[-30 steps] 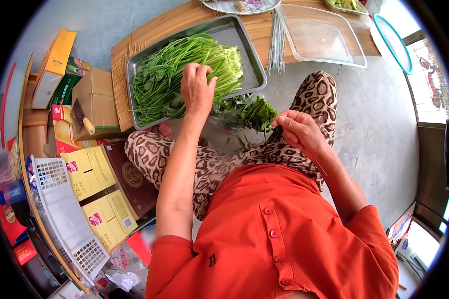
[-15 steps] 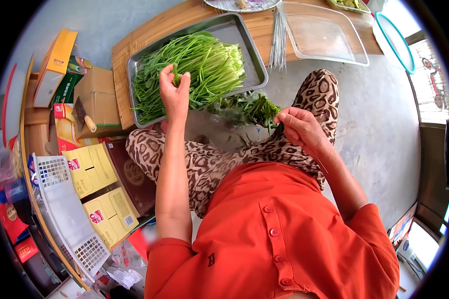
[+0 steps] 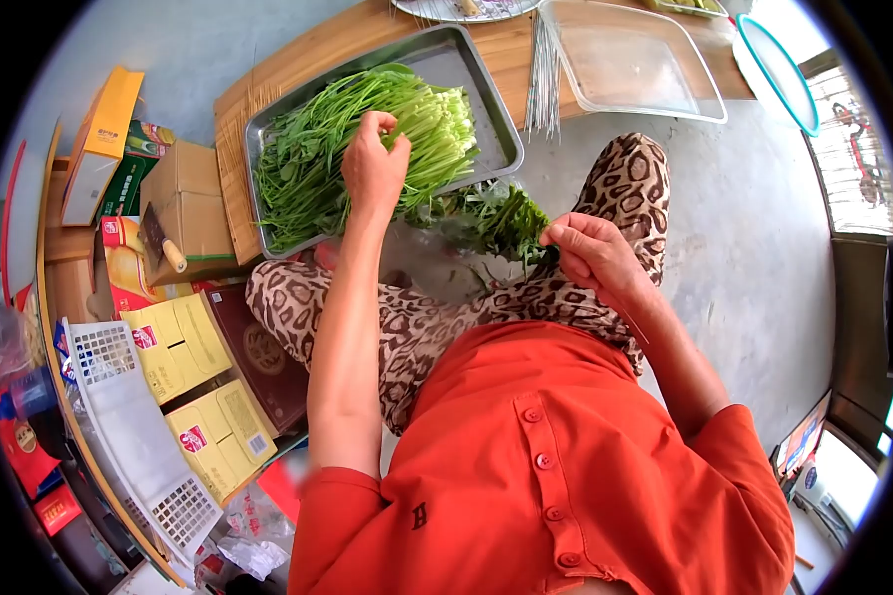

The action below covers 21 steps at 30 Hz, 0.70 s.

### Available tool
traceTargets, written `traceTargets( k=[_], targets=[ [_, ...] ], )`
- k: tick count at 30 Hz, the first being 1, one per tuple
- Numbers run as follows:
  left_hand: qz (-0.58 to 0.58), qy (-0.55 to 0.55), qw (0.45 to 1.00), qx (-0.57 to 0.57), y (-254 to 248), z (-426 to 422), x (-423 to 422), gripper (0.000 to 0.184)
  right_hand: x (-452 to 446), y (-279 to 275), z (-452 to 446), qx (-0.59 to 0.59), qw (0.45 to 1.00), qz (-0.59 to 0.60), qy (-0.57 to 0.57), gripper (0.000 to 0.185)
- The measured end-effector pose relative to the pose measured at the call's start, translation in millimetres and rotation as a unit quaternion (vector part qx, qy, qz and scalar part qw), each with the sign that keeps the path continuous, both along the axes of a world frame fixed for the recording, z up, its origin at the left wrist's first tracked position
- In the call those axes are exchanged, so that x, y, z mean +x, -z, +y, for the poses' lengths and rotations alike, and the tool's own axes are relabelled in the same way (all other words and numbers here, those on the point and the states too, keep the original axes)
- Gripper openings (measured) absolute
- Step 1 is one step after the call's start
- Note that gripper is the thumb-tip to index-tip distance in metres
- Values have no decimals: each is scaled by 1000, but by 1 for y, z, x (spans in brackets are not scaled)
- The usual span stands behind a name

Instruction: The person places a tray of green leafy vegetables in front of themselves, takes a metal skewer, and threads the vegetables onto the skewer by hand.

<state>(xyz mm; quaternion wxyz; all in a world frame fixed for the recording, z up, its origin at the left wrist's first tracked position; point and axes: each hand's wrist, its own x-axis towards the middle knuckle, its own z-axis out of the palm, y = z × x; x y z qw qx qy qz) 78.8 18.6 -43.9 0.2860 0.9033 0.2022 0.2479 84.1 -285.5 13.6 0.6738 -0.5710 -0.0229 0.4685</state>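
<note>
By the brown wooden table (image 3: 506, 59), I see the left hand (image 3: 375, 174), grip unclear, back over long green stems (image 3: 313, 149) in a grey metal tray (image 3: 456, 65), apparently mid-picking, the right hand (image 3: 595, 260) pinching dark crumpled leaves (image 3: 514, 223).

The table (image 3: 506, 58) is bare wood, pretty well loaded from where I stand. A metal tray (image 3: 458, 65) takes up its left part, one near corner poking past the edge, with thin sticks (image 3: 257, 97) just beside it. Next along lie skewers (image 3: 544, 84), their ends over the edge, then a clear box (image 3: 645, 74). Farther back sit a plate (image 3: 511, 14) and a small dish (image 3: 693, 8).
</note>
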Motion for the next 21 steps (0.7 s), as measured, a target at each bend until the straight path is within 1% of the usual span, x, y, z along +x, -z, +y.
traceTargets(
  k=[1,3,5,9,11,12,13,15,17,19,21],
  targets=[
    [-25,27,999,-2,-1,-4,-5,23,0,2,0,0,1000,3,-2,21],
    [32,53,997,43,-8,-14,-9,27,0,5,2,4,1000,3,-7,21],
    [-2,102,988,117,-2,-14,-7,28,1,3,4,-7,1000,3,-14,22],
    [21,128,983,133,0,-18,-2,24,3,1,3,-1,1000,0,-14,22],
    [37,123,987,100,-3,-20,-3,20,4,2,2,-5,1000,3,-8,22],
    [2,126,986,105,-4,-20,-4,16,4,4,1,-3,1000,5,-4,22],
    [3,127,986,105,-5,-20,-6,16,4,5,1,-3,1000,7,-4,22],
    [-16,121,979,163,-7,-21,-12,14,4,7,-1,-6,1000,12,-1,21],
    [-24,136,974,178,-7,-26,-21,15,4,9,-2,-10,1000,11,-1,21],
    [56,216,956,192,0,-29,-29,30,5,9,-1,-12,1000,9,-4,21],
    [62,230,949,208,7,-35,-31,33,5,9,-1,-7,1000,13,1,21]
  ],
)
